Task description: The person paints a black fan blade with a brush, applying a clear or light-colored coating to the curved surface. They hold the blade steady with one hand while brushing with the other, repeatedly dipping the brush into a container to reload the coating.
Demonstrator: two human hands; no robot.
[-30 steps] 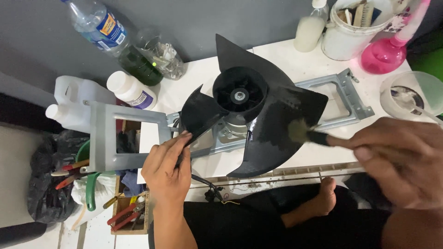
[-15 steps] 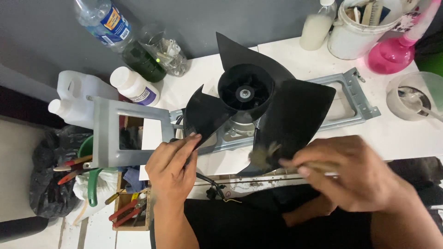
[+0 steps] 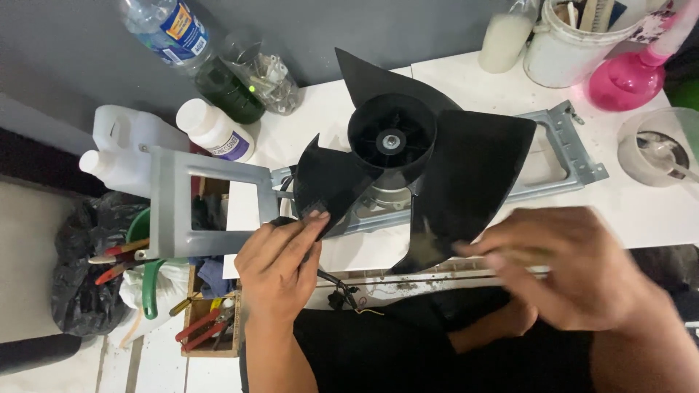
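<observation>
Right hand swept lower, blurred, grip unclear, left hand pinching black fan blade tip

We see a black fan with a black hub and a small silver centre, set on a grey metal bracket over a white table. Our left hand touches a black blade. Behind stand a white bucket, a bright pink bottle, a white jug, a dark green bottle and a clear bottle with a blue and yellow label. Pliers with red handles lie in a brown box.
</observation>
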